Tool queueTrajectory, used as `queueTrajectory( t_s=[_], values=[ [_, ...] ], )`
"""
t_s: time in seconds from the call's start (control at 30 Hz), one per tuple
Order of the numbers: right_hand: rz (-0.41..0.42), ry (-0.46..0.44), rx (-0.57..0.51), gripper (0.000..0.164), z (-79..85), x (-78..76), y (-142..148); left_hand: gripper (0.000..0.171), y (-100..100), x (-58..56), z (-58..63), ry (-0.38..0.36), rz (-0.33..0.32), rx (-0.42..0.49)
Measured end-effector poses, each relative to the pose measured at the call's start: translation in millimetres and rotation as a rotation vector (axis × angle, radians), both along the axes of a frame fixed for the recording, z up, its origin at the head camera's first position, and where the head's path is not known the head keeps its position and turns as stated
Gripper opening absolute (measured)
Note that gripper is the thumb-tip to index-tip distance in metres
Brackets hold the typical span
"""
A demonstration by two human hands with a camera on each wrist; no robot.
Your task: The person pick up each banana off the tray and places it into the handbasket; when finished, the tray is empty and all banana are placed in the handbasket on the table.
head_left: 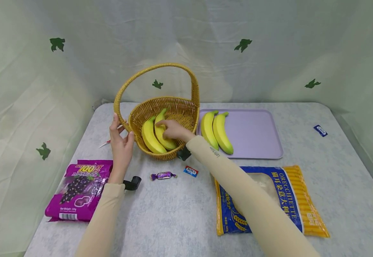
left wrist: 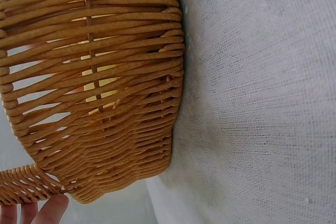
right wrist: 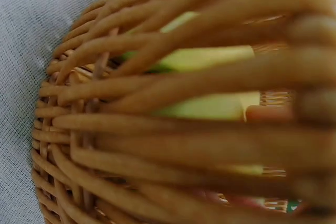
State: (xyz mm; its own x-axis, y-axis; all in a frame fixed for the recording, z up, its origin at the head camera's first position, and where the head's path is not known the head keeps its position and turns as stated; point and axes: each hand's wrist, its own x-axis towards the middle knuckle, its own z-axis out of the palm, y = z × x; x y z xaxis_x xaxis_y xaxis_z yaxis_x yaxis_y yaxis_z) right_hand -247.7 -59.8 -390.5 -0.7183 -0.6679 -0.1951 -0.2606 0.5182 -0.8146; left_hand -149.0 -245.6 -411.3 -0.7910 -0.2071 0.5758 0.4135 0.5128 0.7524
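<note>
A wicker basket (head_left: 164, 155) with a tall arched handle stands at the back left of the table. At its left side my left hand (head_left: 121, 146) grips the base of the handle; in the left wrist view its fingertips (left wrist: 52, 209) lie against the woven handle. Inside the basket are two yellow bananas, a left banana (head_left: 151, 137) and a right banana (head_left: 168, 143). My right hand (head_left: 176, 130) reaches over the rim and holds the right banana, index finger across its upper part. Through the weave, the right wrist view shows yellow-green banana (right wrist: 210, 59) and part of a finger (right wrist: 268, 113).
A lilac tray (head_left: 250, 135) right of the basket bears two more bananas (head_left: 216, 132). Nearer lie a purple candy bag (head_left: 77, 192), a pasta bag (head_left: 270, 200) under the right forearm, a purple wrapped candy (head_left: 164, 175) and a Fox's packet (head_left: 191, 171). Another small packet (head_left: 320, 130) lies far right.
</note>
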Motion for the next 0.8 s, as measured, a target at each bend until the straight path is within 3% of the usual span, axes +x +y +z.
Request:
queueTrajectory(
  t_s=[0.27, 0.43, 0.67, 0.8],
  values=[
    [0.048, 0.024, 0.055, 0.057, 0.3, 2.0, 0, 0.067, 2, 0.8, 0.6, -0.015, 0.005, 0.007],
    [0.045, -0.008, 0.041, 0.058, 0.3, 1.3, 2, 0.067, 1, 0.3, -0.3, -0.002, 0.001, -0.001],
    [-0.024, -0.010, -0.032, 0.053, 8.2, -3.0, 11, 0.068, 0, -0.2, -0.8, -0.006, 0.009, -0.012],
    [-0.053, -0.057, -0.156, 0.047, 19.2, -6.6, 24, 0.067, 0, -0.5, -1.2, -0.009, 0.003, -0.005]
  ],
)
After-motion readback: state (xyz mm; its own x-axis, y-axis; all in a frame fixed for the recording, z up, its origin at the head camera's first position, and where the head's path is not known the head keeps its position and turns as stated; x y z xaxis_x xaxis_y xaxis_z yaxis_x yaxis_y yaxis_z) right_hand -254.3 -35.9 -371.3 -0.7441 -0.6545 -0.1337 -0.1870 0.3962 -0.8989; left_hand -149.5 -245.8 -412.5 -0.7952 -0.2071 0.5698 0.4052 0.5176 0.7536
